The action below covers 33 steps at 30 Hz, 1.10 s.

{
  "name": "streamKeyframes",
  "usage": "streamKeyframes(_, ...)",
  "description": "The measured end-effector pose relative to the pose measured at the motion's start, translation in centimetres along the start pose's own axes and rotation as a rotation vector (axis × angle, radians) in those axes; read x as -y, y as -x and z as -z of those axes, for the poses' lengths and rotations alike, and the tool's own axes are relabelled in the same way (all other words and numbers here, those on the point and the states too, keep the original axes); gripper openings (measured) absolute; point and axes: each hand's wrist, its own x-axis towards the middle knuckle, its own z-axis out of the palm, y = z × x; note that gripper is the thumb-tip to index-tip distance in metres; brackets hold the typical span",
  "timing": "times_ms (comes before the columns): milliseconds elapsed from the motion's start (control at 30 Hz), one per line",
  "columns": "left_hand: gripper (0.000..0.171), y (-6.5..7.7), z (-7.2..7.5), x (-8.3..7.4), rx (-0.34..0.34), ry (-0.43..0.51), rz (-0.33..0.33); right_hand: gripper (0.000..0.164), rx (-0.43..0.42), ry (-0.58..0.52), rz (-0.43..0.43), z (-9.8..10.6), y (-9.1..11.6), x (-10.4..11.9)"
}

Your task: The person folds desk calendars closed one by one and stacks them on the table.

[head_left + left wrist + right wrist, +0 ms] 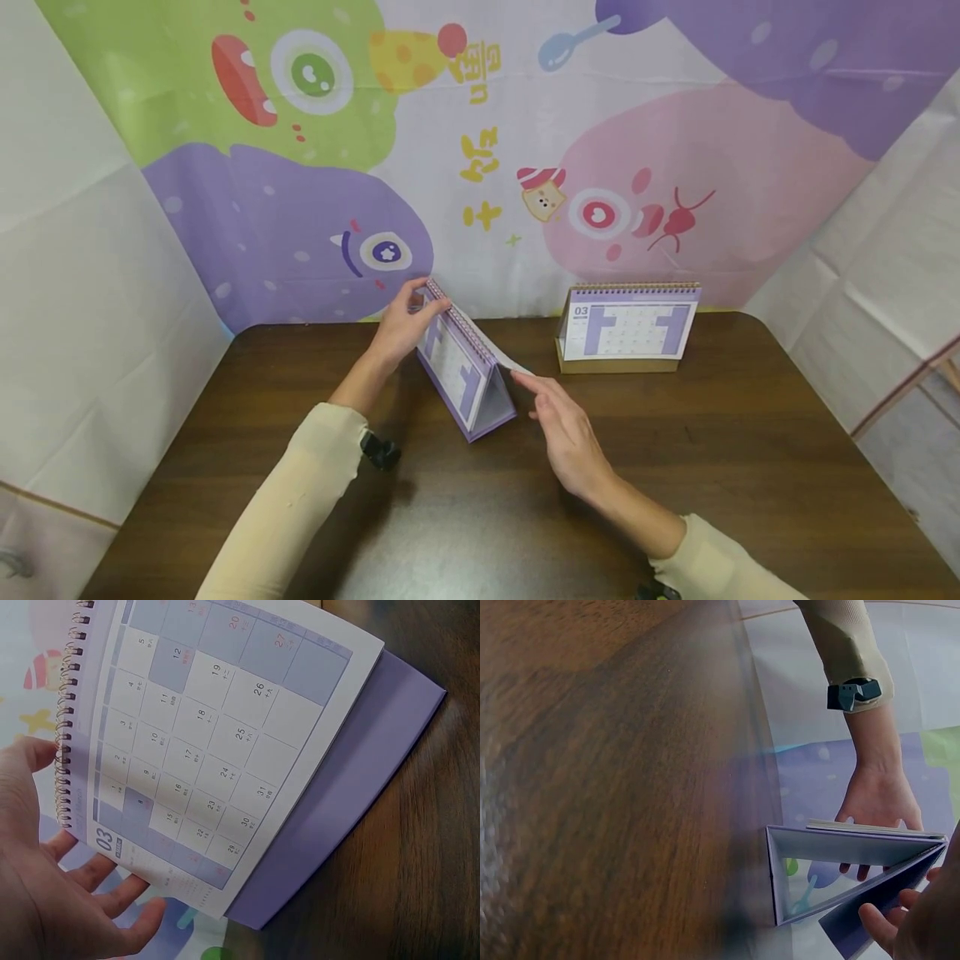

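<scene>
A purple spiral-bound desk calendar (450, 367) stands like a tent at mid-table, turned at an angle. My left hand (401, 327) grips its far end, thumb by the spiral binding. In the left wrist view, fingers of that hand reach behind the side edge of the page (187, 757) marked 03. At the near end, my right hand (566, 429) has its fingers extended against a leaf (502, 358) lifted off the back side. The right wrist view shows this leaf (862, 915) angled away from the open triangular stand (773, 877), with fingertips touching it.
A second desk calendar (637, 325), also showing 03, stands on a tan base at the back right of the dark wooden table (675, 467). Behind the table hangs a cartoon-printed cloth (495, 250). Pale sheets (82, 250) hang at both sides.
</scene>
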Motion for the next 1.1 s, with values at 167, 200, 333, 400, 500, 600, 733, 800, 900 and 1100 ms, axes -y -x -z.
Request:
streamKeyframes(167,0.084,-0.6,-0.2,0.5,-0.011,-0.029,0.003,0.047,-0.030,0.034,-0.006,-0.1,0.0,0.2)
streamKeyframes(200,0.083,-0.2,-0.2,0.0,-0.009,-0.028,0.006,0.047,-0.040,0.037,-0.019,-0.1,0.0,0.2)
streamKeyframes(333,0.080,2.4,0.2,-3.0,0.030,0.005,0.028,0.048,-0.070,0.020,-0.072,-0.1,0.0,0.4)
streamKeyframes(400,0.081,2.9,0.3,-3.4,0.035,0.012,0.028,0.049,-0.069,0.001,-0.095,0.0,-0.1,0.5)
streamKeyframes(500,0.081,2.1,0.2,-2.4,0.025,0.008,0.010,0.050,-0.057,-0.018,-0.112,0.0,-0.2,0.7)
streamKeyframes(600,0.081,1.7,0.2,-1.9,0.021,0.006,0.002,0.050,-0.043,-0.039,-0.146,0.0,-0.3,0.8)
streamKeyframes(733,0.082,2.5,0.3,-2.9,0.041,0.018,0.024,0.052,-0.049,-0.083,-0.202,-0.1,-0.5,0.9)
streamKeyframes(800,0.081,2.9,0.4,-3.3,0.043,0.022,0.028,0.052,-0.062,-0.107,-0.219,-0.1,-0.8,0.9)
streamKeyframes(900,0.080,3.0,0.4,-3.6,0.043,0.022,0.034,0.052,-0.076,-0.148,-0.240,-0.2,-1.2,0.9)
streamKeyframes(1100,0.079,2.9,0.4,-3.4,0.043,0.030,0.034,0.056,-0.074,-0.402,-0.333,-0.2,-2.3,1.3)
